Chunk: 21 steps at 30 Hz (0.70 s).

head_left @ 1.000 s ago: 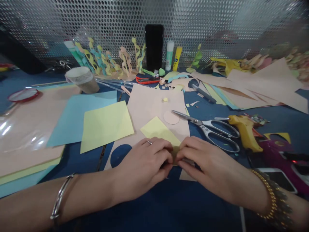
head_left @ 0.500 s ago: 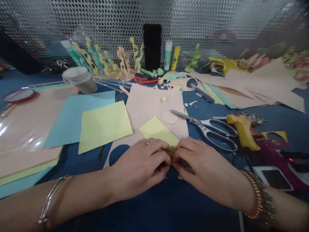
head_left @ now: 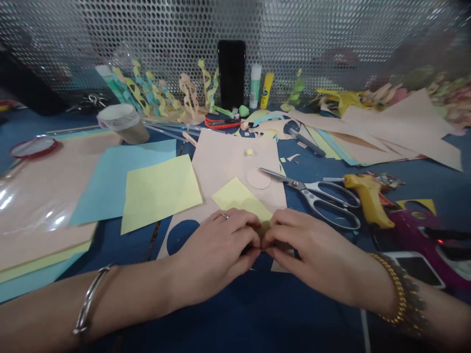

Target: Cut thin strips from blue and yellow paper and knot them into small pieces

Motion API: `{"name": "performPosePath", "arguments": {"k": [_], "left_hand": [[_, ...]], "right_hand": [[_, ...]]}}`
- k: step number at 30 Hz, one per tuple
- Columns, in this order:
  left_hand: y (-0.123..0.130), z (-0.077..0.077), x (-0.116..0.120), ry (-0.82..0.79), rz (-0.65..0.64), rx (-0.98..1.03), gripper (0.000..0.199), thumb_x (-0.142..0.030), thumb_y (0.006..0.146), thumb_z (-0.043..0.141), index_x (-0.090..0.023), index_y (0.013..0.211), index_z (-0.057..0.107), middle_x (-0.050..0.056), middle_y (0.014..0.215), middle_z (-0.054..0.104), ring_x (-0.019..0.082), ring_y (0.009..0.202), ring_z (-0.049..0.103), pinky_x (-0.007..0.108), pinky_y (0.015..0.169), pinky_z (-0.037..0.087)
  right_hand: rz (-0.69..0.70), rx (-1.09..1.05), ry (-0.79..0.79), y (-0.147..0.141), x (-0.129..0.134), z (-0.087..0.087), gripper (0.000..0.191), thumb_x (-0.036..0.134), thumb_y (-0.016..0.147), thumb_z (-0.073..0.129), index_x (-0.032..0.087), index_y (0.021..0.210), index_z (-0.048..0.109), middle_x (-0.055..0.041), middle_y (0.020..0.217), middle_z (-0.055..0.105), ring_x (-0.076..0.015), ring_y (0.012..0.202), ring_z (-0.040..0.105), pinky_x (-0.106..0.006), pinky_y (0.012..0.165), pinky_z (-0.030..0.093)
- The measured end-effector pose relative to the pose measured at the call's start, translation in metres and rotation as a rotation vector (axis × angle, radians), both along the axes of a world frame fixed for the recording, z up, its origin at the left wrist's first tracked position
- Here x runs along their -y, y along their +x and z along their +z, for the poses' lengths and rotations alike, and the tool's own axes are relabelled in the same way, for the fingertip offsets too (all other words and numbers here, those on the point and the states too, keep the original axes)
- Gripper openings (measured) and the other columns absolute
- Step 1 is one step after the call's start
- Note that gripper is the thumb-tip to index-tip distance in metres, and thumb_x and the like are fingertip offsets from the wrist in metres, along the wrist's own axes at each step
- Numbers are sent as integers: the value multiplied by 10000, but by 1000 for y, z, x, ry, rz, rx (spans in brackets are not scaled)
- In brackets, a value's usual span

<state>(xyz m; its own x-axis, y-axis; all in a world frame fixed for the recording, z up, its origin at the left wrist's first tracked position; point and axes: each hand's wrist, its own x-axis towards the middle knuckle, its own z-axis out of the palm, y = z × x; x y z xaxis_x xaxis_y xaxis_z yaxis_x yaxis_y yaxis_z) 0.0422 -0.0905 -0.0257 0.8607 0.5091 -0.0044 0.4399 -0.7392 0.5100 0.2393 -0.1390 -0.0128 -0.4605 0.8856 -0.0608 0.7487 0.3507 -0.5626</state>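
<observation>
Both my hands meet at the near edge of a small yellow sheet of paper (head_left: 239, 193). My left hand (head_left: 221, 245), with a ring on it, pinches that edge between thumb and fingers. Against it, my right hand (head_left: 312, 250) pinches the same edge, and the fingers hide the part they hold. Beneath lies a pale pink sheet (head_left: 228, 147) with a round hole at its near left. On that sheet rest a pale pink paper circle (head_left: 258, 178) and a tiny yellow scrap (head_left: 249, 153). Silver scissors (head_left: 312, 193) lie partly open, their tips by the circle.
Yellow paper (head_left: 162, 193) and blue paper (head_left: 110, 176) lie left. To the right are a yellow glue gun (head_left: 370, 198) and a purple device (head_left: 419, 235). Behind stand a paper cup (head_left: 123, 125), a black phone (head_left: 231, 73), glue sticks (head_left: 255, 87) and curled paper pieces (head_left: 158, 93).
Both hands keep pinching the yellow paper's near edge, with only slight finger movement. The right wrist has shifted a little to the right. The objects on the table stay put.
</observation>
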Motion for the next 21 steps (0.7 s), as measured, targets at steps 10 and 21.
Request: {"name": "performPosePath", "arguments": {"k": [10, 21], "left_hand": [[-1, 3, -2, -60, 9, 77, 110, -169, 897, 480, -189, 877, 586, 55, 1075, 573, 193, 1013, 545, 382, 910, 429], [-1, 1, 0, 147, -75, 8, 125, -186, 884, 490, -166, 872, 613, 95, 1068, 606, 244, 1037, 568, 425, 883, 464]], "right_hand": [[-5, 84, 51, -5, 3, -7, 96, 141, 867, 520, 185, 808, 582, -20, 864, 558, -193, 814, 511, -374, 740, 407], [-64, 115, 28, -12, 4, -5, 100, 146, 855, 497, 175, 829, 589, -38, 891, 573, -208, 865, 526, -388, 786, 401]]}}
